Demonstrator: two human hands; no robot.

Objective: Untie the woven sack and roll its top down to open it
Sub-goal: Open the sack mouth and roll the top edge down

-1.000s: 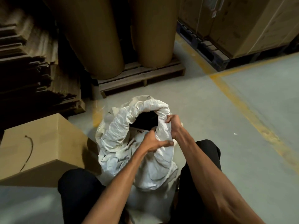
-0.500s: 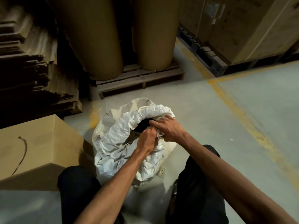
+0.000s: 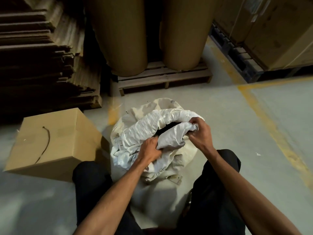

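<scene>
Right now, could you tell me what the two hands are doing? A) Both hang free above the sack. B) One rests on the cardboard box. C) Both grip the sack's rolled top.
C: the left hand and the right hand each clutch the rolled rim of the woven sack.

I can read no text anywhere in front of me. The crumpled white woven plastic sack [image 3: 152, 133] between my knees shows only bare folds on the faces turned up to me (no print is legible on them). The plain brown cardboard box [image 3: 50, 141] on the floor to my left carries no lettering, only a thin dark curved cord lying on its top. The big brown cardboard cartons [image 3: 271, 31] stacked on the dark pallet at the far right bear small pale stickers [image 3: 254, 18], but they are too small and blurred for me to make out a single letter or number.
</scene>
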